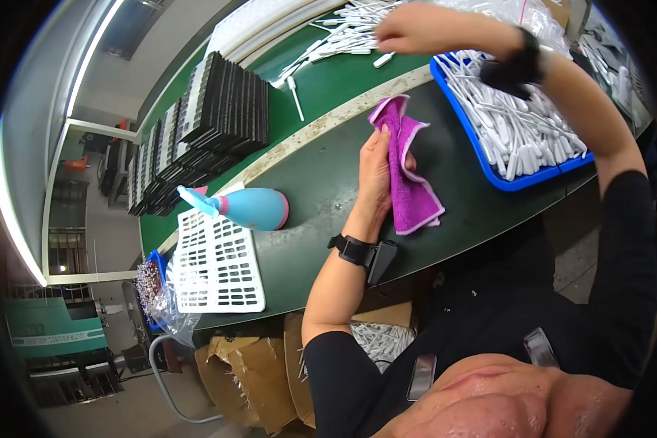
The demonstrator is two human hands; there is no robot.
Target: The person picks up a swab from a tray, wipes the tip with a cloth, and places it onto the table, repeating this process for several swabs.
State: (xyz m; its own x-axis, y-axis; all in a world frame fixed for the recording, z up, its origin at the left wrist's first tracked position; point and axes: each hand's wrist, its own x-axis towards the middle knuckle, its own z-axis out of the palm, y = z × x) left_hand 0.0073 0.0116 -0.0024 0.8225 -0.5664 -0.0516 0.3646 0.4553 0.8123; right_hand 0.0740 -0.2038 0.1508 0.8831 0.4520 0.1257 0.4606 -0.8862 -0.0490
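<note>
My left hand (376, 171) is closed round a purple cloth (409, 193) with a pale edge, held above the dark green table; the cloth hangs down beside the palm. My right hand (416, 29) reaches to the far side, over a loose pile of white plastic sticks (350, 33) with wider ends. Its fingers are curled together, and what they hold, if anything, cannot be made out. Just under these fingers lies one white stick (384, 60). Below my right forearm stands a blue tray (505, 184) filled with similar white sticks.
A light-blue spray bottle (255, 209) lies by a white slotted plastic panel (219, 266) at the left. Behind them rise stacks of black slabs (226, 102). One stick (295, 98) lies apart on the green surface. Cardboard boxes (259, 379) stand below the table's front edge.
</note>
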